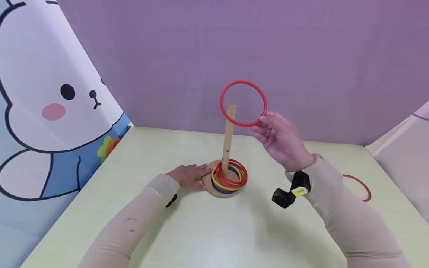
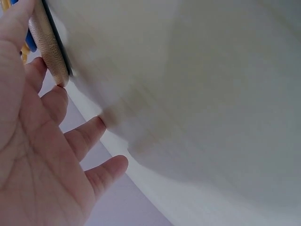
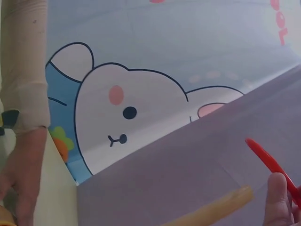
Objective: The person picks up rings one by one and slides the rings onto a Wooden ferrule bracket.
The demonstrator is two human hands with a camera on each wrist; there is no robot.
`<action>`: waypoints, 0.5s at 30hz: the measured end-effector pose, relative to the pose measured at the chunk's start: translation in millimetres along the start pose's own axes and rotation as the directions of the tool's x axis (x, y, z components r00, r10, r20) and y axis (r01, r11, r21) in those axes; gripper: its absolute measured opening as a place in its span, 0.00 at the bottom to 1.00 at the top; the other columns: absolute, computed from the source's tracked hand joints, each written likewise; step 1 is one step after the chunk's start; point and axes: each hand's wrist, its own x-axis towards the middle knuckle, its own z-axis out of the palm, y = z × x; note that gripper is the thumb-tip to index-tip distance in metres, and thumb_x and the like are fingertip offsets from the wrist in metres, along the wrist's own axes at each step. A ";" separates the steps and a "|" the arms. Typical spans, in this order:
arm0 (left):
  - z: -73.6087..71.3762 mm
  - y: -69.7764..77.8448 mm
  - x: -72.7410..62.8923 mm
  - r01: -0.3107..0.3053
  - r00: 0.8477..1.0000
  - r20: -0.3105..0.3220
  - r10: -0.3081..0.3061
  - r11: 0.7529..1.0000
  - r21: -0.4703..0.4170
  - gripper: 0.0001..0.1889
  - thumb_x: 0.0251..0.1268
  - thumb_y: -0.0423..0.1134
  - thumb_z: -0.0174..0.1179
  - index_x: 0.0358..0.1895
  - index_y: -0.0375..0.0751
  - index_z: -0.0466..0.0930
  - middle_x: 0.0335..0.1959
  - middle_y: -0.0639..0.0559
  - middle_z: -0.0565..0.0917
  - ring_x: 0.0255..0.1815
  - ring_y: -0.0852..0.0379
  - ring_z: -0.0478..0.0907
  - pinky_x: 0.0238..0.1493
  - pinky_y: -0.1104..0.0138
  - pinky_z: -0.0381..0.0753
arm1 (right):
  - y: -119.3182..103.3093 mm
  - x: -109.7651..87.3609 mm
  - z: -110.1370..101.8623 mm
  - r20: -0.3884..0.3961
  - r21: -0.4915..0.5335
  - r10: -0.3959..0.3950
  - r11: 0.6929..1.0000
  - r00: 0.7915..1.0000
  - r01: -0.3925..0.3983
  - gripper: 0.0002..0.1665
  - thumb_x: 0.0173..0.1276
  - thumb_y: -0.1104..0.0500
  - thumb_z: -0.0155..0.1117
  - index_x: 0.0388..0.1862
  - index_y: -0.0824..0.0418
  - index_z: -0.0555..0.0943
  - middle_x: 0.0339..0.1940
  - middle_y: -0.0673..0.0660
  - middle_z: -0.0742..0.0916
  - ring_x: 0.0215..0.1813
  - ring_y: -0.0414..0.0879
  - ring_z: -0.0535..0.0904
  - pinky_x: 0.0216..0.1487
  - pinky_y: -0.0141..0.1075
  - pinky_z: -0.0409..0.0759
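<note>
A red ring [image 1: 243, 81] is pinched at its lower right edge by my right hand [image 1: 283, 139], raised above the table. In the head view the ring overlaps the top of a wooden post [image 1: 228, 137], which stands tilted on a round wooden base [image 1: 208, 182]. Several red, yellow and blue rings [image 1: 246, 175] lie around the foot of the post. My left hand [image 1: 189, 175] rests with spread fingers at the left edge of the base. The left wrist view shows its fingertips [image 2: 59, 94] against the rim of the base.
Another red ring [image 1: 366, 191] lies on the pale table [image 1: 214, 238] at the right, partly hidden by my right sleeve. A purple backdrop [image 1: 167, 67] rises behind the table. A cartoon-printed cloth [image 1: 40, 89] hangs at the left.
</note>
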 end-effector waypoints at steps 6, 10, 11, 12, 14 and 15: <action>0.7 -0.8 0.7 0.015 1.000 -0.005 -0.015 1.000 -0.008 0.40 0.64 0.62 0.55 0.76 0.61 0.50 0.77 0.59 0.48 0.75 0.45 0.51 0.68 0.46 0.57 | 13.2 0.4 1.2 -0.015 -0.016 0.003 1.000 1.000 -0.003 0.08 0.74 0.67 0.50 0.35 0.64 0.75 0.26 0.56 0.84 0.27 0.44 0.85 0.33 0.28 0.82; 1.7 -1.4 1.8 0.019 1.000 -0.006 -0.019 1.000 -0.017 0.40 0.63 0.62 0.56 0.76 0.61 0.51 0.77 0.58 0.49 0.75 0.45 0.52 0.68 0.45 0.57 | 18.0 1.6 -2.2 -0.022 -0.020 0.014 1.000 1.000 -0.015 0.08 0.74 0.67 0.48 0.36 0.63 0.75 0.26 0.56 0.85 0.26 0.44 0.85 0.33 0.28 0.82; 1.9 -1.5 2.0 0.019 1.000 -0.006 -0.019 1.000 -0.020 0.40 0.63 0.62 0.56 0.76 0.61 0.51 0.77 0.59 0.49 0.75 0.45 0.52 0.68 0.44 0.57 | 18.8 1.8 -3.2 -0.025 -0.017 0.020 1.000 1.000 -0.020 0.08 0.74 0.67 0.48 0.36 0.63 0.75 0.26 0.56 0.85 0.26 0.44 0.85 0.33 0.28 0.82; 2.1 -1.5 2.1 0.018 1.000 -0.006 -0.018 1.000 -0.021 0.40 0.63 0.62 0.56 0.76 0.61 0.52 0.77 0.58 0.49 0.75 0.45 0.52 0.68 0.44 0.57 | 19.6 2.0 -4.5 -0.027 -0.015 0.025 1.000 0.999 -0.025 0.08 0.74 0.67 0.48 0.36 0.63 0.75 0.26 0.56 0.86 0.26 0.44 0.85 0.33 0.28 0.82; 2.3 -1.5 2.1 0.017 1.000 -0.007 -0.017 1.000 -0.020 0.39 0.63 0.62 0.56 0.76 0.61 0.52 0.77 0.58 0.49 0.75 0.44 0.52 0.68 0.44 0.57 | 21.4 2.1 -6.9 -0.031 -0.014 0.039 0.999 0.999 -0.040 0.09 0.74 0.67 0.48 0.36 0.63 0.75 0.27 0.57 0.86 0.26 0.44 0.85 0.34 0.28 0.82; 2.3 -1.3 2.1 0.016 1.000 -0.006 -0.016 1.000 -0.020 0.39 0.63 0.61 0.56 0.76 0.61 0.52 0.77 0.58 0.49 0.75 0.45 0.52 0.68 0.44 0.57 | 22.4 2.0 -8.1 -0.032 -0.017 0.047 0.999 0.998 -0.048 0.09 0.74 0.67 0.48 0.36 0.63 0.76 0.27 0.57 0.86 0.27 0.44 0.85 0.34 0.28 0.82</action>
